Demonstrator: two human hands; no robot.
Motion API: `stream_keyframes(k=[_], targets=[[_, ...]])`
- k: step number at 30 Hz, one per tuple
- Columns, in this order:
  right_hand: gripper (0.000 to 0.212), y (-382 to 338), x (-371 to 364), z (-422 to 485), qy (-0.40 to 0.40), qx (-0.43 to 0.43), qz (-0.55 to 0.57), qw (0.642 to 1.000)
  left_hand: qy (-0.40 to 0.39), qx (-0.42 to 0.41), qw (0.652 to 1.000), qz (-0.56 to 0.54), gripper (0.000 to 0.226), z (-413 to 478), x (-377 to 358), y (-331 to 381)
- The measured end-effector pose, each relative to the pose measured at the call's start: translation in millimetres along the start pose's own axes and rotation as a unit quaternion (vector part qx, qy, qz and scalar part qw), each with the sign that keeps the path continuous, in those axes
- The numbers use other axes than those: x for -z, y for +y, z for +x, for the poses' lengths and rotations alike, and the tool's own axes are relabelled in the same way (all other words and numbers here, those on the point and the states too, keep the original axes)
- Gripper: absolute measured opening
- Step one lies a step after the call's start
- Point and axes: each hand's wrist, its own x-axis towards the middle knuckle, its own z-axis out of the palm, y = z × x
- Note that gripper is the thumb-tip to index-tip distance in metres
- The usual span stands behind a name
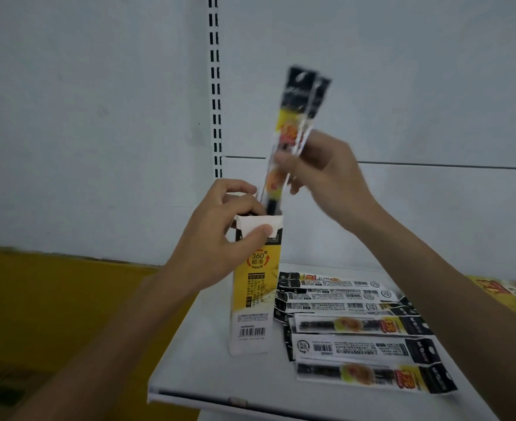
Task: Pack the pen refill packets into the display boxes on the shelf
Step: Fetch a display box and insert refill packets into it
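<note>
A tall yellow-and-white display box (252,302) stands upright on the white shelf (208,369). My left hand (220,238) grips its open top edge. My right hand (320,177) pinches two long pen refill packets (293,126), black at the top and yellow in the middle. They stand nearly upright with their lower ends inside the box mouth. Several more refill packets (357,326) lie flat in a loose pile on the shelf, right of the box.
A slotted white shelf upright (215,86) runs up the back panel behind the box. Another yellow package (500,294) lies at the far right edge. A yellow surface (53,302) lies left of the shelf, below it.
</note>
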Motion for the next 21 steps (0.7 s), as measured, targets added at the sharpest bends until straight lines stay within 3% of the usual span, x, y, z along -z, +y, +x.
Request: stream_keyframes(k=[3, 8, 13, 18, 21], targets=[[0.009, 3.9, -7.0, -8.7, -0.124, -0.046, -0.126, 0.983, 0.028, 0.014, 0.999, -0.025, 0.009, -3.0, -6.7, 2.0], [0.014, -9.2, 2.0, -3.0, 0.014, -0.057, 0.004, 0.998, 0.052, 0.016, 0.998, -0.007, 0.007, -7.9, -10.3, 3.3], [0.008, -8.7, -3.1, -5.7, -0.096, -0.103, -0.128, 0.982, 0.088, -0.006, 0.996, -0.010, 0.017, -10.5, -13.8, -1.9], [0.024, -13.1, -3.8, -9.4, -0.083, -0.093, -0.127, 0.984, 0.094, 0.000, 0.996, -0.009, 0.020, -9.5, -19.9, -0.1], [0.016, -12.4, -6.0, -11.7, -0.075, -0.093, -0.109, 0.987, 0.109, -0.008, 0.994, -0.020, 0.021, -10.6, -20.4, -1.9]])
